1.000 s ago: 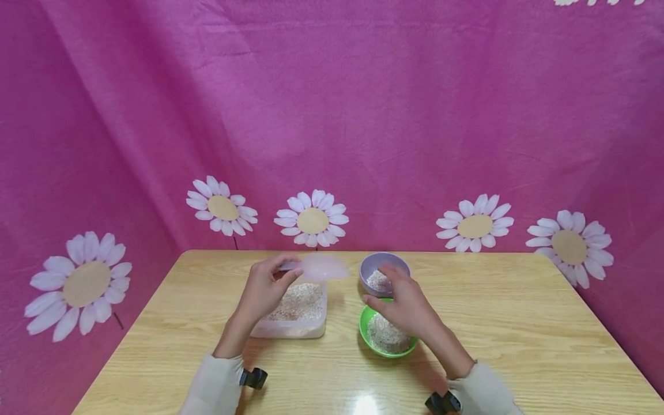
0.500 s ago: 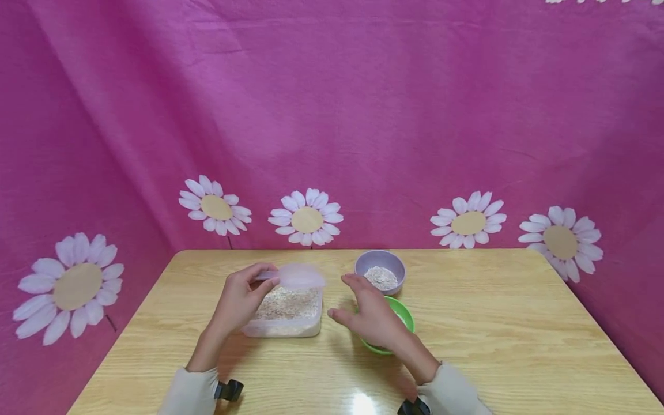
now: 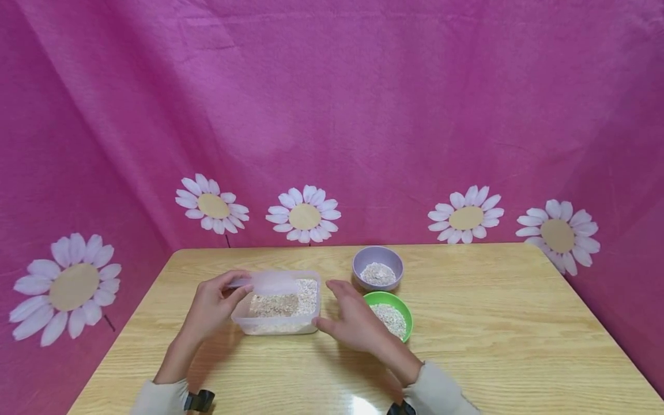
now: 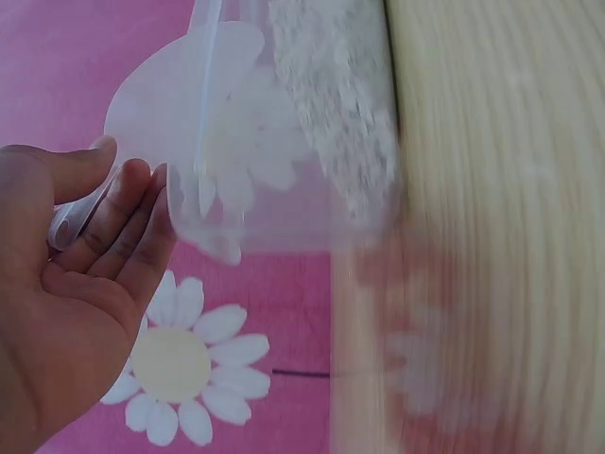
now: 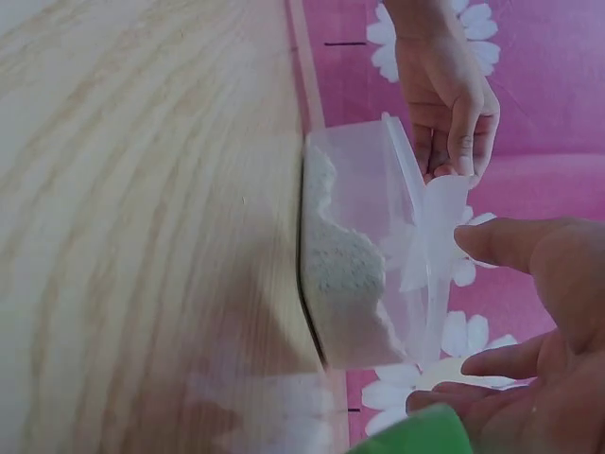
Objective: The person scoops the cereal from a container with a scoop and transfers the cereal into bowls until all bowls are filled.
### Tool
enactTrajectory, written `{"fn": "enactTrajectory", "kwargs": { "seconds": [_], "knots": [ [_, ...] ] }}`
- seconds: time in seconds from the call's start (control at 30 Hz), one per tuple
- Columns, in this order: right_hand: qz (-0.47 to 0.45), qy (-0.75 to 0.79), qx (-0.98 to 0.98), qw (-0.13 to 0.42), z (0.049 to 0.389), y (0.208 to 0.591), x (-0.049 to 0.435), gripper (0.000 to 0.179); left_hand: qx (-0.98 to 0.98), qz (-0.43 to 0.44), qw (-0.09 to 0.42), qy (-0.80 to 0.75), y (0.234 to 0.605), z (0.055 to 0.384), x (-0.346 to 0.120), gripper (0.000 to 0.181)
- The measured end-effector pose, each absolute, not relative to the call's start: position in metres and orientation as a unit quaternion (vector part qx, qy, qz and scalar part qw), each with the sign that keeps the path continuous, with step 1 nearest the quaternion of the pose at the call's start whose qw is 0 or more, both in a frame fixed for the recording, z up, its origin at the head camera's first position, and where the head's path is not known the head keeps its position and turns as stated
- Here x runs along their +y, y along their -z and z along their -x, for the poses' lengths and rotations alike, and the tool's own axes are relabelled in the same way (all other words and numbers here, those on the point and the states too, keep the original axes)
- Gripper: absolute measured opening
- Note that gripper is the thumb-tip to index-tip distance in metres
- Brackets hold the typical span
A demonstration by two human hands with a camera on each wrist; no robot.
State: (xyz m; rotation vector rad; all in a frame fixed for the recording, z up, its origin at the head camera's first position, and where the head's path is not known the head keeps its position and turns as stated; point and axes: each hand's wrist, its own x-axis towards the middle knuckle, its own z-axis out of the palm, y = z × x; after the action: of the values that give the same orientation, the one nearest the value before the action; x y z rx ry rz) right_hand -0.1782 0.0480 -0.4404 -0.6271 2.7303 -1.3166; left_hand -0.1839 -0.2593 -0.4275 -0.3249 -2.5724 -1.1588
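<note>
My left hand [image 3: 207,305] pinches the handle of a translucent plastic scoop [image 3: 270,282] between thumb and fingers. The scoop's flat pale blade is over a clear rectangular container [image 3: 275,329], which holds oat flakes [image 3: 308,294]. In the left wrist view the scoop [image 4: 161,104] shows beside the container's upper rim, its handle end sticking out past the thumb. My right hand [image 3: 358,323] is at the container's right side, fingers apart and relaxed, holding nothing. Its thumb tip lies right at the container's near right corner.
A purple bowl [image 3: 364,262] with oat flakes stands behind my right hand. The green bowl [image 3: 386,298], also holding flakes, sits in front of it, partly covered by that hand. A pink flowered cloth [image 3: 363,144] hangs along the table's back edge.
The left hand has brought the scoop left and down, over the container. My right hand has moved left from above the bowls to the container's right side.
</note>
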Motion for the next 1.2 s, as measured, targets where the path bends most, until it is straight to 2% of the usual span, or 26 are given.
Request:
{"fn": "enactTrajectory", "kwargs": {
  "seconds": [0.13,0.4,0.73,1.2],
  "knots": [
    [0.203,0.425,0.882,0.028,0.179,0.442,0.042,0.087,-0.905,0.121,0.158,0.375,0.425,0.185,-0.270,0.020],
    [0.200,0.426,0.882,0.037,0.180,0.449,0.033,0.093,-0.923,0.187,0.136,0.308,0.417,0.194,-0.285,0.013],
    [0.206,0.434,0.877,0.029,0.177,0.453,0.025,0.095,-0.937,0.233,0.117,0.231,0.400,0.208,-0.279,0.008],
    [0.203,0.438,0.875,0.032,0.176,0.455,0.021,0.092,-0.917,0.239,0.048,0.316,0.422,0.202,-0.251,0.007]
  ]
}}
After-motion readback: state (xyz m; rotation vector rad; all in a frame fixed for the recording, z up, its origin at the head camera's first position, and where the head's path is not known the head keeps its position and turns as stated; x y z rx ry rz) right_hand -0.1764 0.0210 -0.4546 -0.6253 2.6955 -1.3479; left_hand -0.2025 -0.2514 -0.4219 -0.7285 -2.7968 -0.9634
